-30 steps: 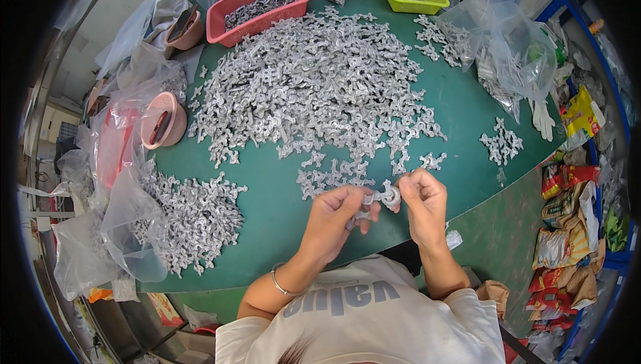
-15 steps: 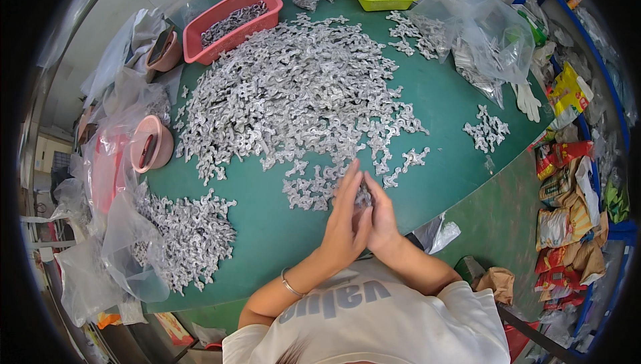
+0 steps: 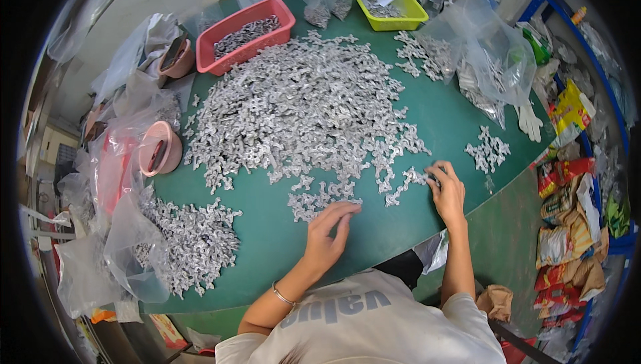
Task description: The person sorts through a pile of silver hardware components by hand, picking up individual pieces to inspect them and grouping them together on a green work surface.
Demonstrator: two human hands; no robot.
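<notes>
A few silvery metal parts [image 3: 400,187] lie in a short loose string on the green table [image 3: 267,250], at the near right of a broad pile [image 3: 294,110] of similar pieces. The person's right hand [image 3: 447,190] has its fingers bent at the string's right end; whether it grips a piece cannot be told. The left hand [image 3: 326,234] is loosely curled, fingertips beside a small cluster [image 3: 312,204] (its grip, too, is unclear). Farther out are a second heap [image 3: 193,244] at left, a pink cup [image 3: 175,153], a red basket [image 3: 250,52] and a yellow-green basket [image 3: 400,24].
</notes>
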